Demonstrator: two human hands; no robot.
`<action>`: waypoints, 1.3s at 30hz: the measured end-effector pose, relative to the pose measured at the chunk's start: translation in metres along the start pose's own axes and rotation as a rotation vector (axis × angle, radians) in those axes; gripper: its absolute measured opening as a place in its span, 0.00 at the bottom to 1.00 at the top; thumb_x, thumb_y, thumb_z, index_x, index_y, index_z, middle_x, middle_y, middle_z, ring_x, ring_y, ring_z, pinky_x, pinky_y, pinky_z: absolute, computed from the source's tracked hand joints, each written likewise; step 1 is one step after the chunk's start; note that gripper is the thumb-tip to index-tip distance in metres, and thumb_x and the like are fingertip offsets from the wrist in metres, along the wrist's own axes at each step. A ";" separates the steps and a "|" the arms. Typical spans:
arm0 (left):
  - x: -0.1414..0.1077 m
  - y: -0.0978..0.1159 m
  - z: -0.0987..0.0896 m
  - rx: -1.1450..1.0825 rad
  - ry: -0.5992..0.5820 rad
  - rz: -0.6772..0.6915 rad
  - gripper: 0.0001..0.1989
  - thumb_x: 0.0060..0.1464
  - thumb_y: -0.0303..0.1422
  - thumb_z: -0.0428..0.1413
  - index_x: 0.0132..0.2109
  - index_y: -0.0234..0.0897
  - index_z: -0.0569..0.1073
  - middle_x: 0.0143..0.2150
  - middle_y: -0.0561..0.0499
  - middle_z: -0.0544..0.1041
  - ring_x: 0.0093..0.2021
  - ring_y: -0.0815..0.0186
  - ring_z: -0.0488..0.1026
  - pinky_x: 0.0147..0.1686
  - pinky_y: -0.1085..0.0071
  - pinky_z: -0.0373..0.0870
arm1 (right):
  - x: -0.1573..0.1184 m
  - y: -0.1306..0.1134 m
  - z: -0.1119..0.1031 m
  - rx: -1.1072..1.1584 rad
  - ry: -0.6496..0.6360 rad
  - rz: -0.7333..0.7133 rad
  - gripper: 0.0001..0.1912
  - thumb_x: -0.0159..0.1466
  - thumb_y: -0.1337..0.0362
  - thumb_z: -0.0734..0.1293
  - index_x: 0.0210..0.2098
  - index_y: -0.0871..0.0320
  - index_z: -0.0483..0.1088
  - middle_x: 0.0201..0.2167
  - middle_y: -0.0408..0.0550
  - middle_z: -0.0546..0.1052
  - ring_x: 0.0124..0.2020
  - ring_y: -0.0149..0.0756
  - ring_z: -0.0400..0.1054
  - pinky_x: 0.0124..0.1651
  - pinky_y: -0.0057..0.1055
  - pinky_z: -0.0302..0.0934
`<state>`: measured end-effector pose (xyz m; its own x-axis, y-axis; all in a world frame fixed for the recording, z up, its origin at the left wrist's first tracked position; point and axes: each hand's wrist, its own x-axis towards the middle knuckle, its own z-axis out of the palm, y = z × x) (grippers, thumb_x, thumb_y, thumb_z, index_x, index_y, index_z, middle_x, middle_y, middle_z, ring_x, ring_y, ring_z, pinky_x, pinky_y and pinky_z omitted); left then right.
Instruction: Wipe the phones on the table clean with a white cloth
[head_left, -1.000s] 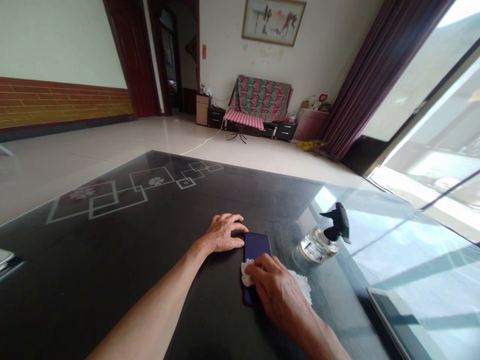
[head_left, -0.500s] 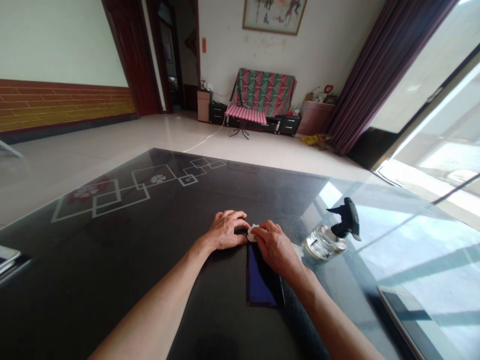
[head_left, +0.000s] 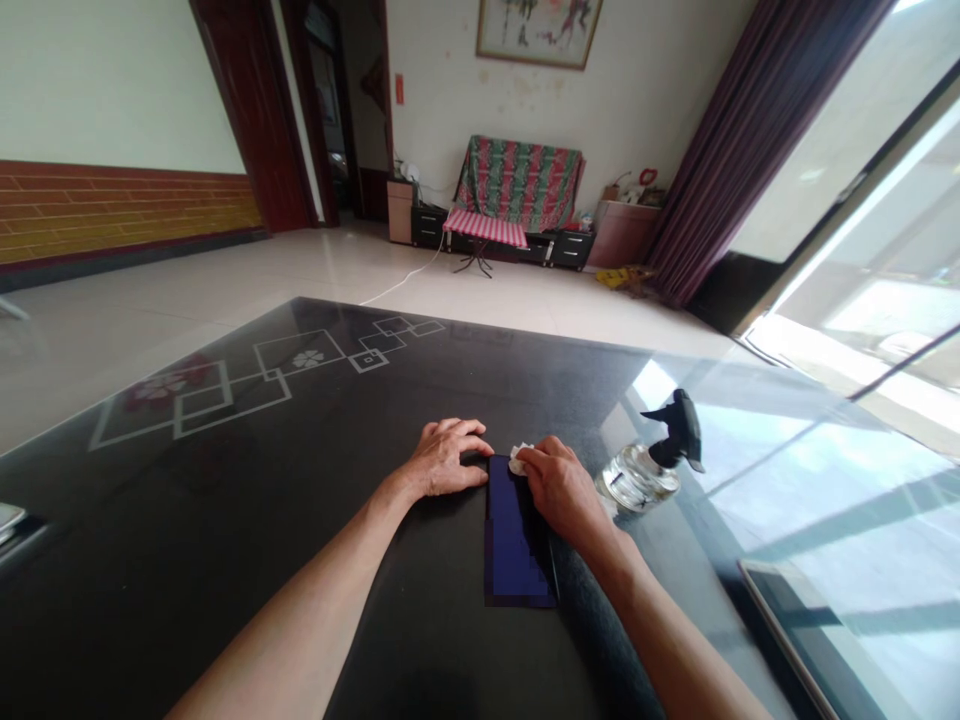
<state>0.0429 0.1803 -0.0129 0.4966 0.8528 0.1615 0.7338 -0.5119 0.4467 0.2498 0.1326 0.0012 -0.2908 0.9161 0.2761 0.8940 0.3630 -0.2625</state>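
A phone (head_left: 517, 550) with a blue-purple screen lies flat on the dark glossy table (head_left: 300, 530). My left hand (head_left: 448, 458) rests at its upper left corner, fingers apart, thumb and fingertips at the edge. My right hand (head_left: 561, 485) pinches a crumpled white tissue (head_left: 519, 459) against the phone's upper right end, and covers part of the phone's right side. Just right of that hand stands a clear spray bottle (head_left: 639, 480) with a black trigger head. A bit of white material (head_left: 609, 507) shows between the bottle and my right wrist.
At the right lies a flat device (head_left: 784, 640) with a pale edge, perhaps a tablet. Another pale device (head_left: 10, 520) sits at the left edge of view. Beyond the table are a striped folding stand (head_left: 486, 228), a cloth-covered object (head_left: 519, 182) and a purple curtain (head_left: 765, 130).
My right hand has slid the tissue right along the phone's top end, away from my left hand. More of the screen now shows. The view has shifted slightly.
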 end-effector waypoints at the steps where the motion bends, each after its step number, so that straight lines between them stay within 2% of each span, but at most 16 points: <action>1: 0.000 0.000 0.000 0.002 -0.002 -0.002 0.14 0.46 0.40 0.60 0.43 0.52 0.77 0.60 0.58 0.68 0.61 0.53 0.59 0.59 0.53 0.53 | 0.000 0.000 0.000 0.003 -0.003 0.002 0.13 0.67 0.69 0.58 0.41 0.55 0.74 0.35 0.48 0.69 0.37 0.35 0.64 0.44 0.28 0.57; 5: 0.001 -0.002 0.001 0.009 -0.012 -0.006 0.15 0.46 0.41 0.60 0.43 0.53 0.77 0.60 0.58 0.67 0.61 0.52 0.59 0.60 0.53 0.52 | -0.010 0.000 -0.003 0.014 -0.017 0.019 0.13 0.67 0.69 0.58 0.42 0.55 0.74 0.36 0.48 0.68 0.38 0.34 0.64 0.44 0.28 0.57; 16: 0.003 -0.004 0.001 0.022 -0.027 0.004 0.15 0.46 0.42 0.59 0.44 0.53 0.77 0.60 0.58 0.67 0.61 0.53 0.59 0.59 0.53 0.53 | -0.076 -0.026 -0.021 0.090 -0.070 0.030 0.15 0.67 0.70 0.56 0.44 0.54 0.72 0.38 0.49 0.68 0.40 0.36 0.64 0.44 0.30 0.60; 24: 0.003 -0.002 0.000 0.024 -0.022 0.007 0.15 0.47 0.42 0.59 0.44 0.53 0.76 0.60 0.58 0.67 0.61 0.54 0.60 0.59 0.54 0.53 | -0.109 -0.032 -0.030 0.155 -0.133 0.013 0.15 0.68 0.70 0.54 0.43 0.52 0.71 0.39 0.48 0.68 0.39 0.36 0.64 0.43 0.31 0.61; 29: 0.003 -0.002 0.001 0.022 -0.023 -0.005 0.15 0.46 0.42 0.59 0.44 0.53 0.77 0.60 0.59 0.67 0.61 0.54 0.59 0.59 0.54 0.54 | -0.114 -0.035 -0.032 0.148 -0.162 -0.015 0.15 0.68 0.69 0.54 0.43 0.51 0.71 0.39 0.48 0.68 0.39 0.36 0.63 0.42 0.31 0.61; 39: 0.003 0.000 0.000 0.025 -0.034 -0.013 0.15 0.46 0.42 0.60 0.44 0.53 0.77 0.60 0.59 0.67 0.61 0.54 0.59 0.60 0.54 0.53 | -0.098 -0.064 -0.029 0.108 -0.177 -0.075 0.15 0.65 0.74 0.57 0.40 0.53 0.72 0.37 0.48 0.68 0.37 0.36 0.62 0.40 0.31 0.60</action>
<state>0.0439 0.1831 -0.0122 0.5022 0.8556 0.1256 0.7513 -0.5036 0.4265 0.2307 0.0150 0.0178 -0.4190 0.8979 0.1349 0.8287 0.4389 -0.3472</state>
